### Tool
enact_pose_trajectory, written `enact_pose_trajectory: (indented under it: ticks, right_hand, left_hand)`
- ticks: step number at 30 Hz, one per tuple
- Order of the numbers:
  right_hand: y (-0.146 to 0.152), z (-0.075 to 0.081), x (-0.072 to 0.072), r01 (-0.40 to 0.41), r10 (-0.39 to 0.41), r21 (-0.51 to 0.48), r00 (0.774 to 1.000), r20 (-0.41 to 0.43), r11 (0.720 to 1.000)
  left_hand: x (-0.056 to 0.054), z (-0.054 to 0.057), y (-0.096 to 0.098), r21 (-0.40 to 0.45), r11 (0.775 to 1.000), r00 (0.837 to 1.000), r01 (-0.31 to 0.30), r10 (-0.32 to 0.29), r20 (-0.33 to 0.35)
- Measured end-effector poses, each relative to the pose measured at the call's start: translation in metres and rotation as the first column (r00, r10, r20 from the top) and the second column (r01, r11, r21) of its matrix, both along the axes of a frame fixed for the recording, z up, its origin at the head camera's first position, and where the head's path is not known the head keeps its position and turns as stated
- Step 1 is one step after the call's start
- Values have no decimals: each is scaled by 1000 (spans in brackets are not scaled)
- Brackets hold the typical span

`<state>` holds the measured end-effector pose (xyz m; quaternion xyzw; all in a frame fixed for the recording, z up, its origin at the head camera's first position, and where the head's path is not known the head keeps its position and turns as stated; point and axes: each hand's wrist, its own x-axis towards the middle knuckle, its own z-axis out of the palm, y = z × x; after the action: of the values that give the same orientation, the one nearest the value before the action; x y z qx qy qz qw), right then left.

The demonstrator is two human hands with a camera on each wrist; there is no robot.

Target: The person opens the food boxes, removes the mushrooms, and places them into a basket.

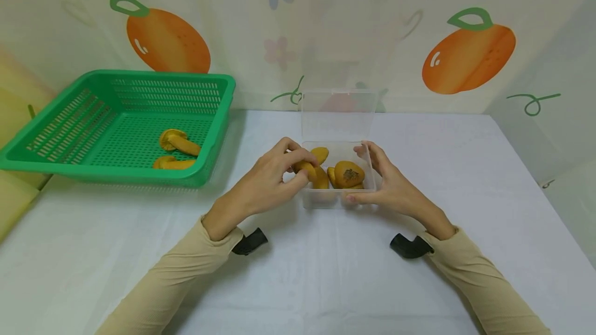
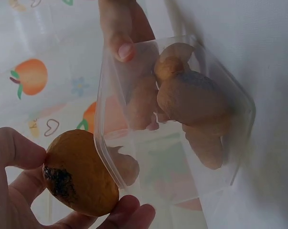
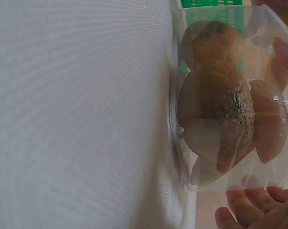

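A clear plastic box [image 1: 321, 199] stands on the table with its see-through lid [image 1: 339, 115] raised at the back. Several yellow-brown mushrooms [image 1: 350, 173] lie inside, some with dark patches. My left hand [image 1: 265, 177] is at the box's left side, pinching a mushroom [image 2: 81, 174] between thumb and fingers at the rim. In the left wrist view that mushroom shows a blackish patch on its rounded cap. With fingers behind and thumb in front, my right hand [image 1: 396, 185] grips the box's right end. The right wrist view shows mushrooms [image 3: 215, 109] through the clear wall.
A green slotted basket [image 1: 102, 170] stands at the left, holding a mushroom [image 1: 179, 142] and a second mushroom [image 1: 174, 163] near its right wall. White cloth [image 1: 298, 278] covers the table. A curtain printed with oranges [image 1: 470, 58] hangs behind.
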<state>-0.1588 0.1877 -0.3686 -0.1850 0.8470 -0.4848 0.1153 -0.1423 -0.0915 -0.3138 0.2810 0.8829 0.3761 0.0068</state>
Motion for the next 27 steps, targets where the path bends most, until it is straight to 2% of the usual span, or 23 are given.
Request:
enact_pose_trajectory:
  ticks: [4,10,17,22,27]
  right_hand:
    - [0,0,0,0,0,4,1000,1,1000]
    - [1,1,1,-1,1,8,1000,12,1000]
    - [1,1,1,8,-8,21,1000,21,1000]
    - [1,1,1,3,-3,16,1000,12,1000]
    - [0,0,1,4,-4,22,1000,0,1000]
  left_hand:
    - [-1,-1,1,3,1000,1000,11,-10,-25]
    - [-2,0,-1,1,998,995,59,-59,-84]
    - [-3,9,-9,-28,995,994,100,-101,-38]
    - [-1,16,-17,-35,995,993,98,-100,-56]
    - [1,25,-26,-24,998,993,63,-65,-95]
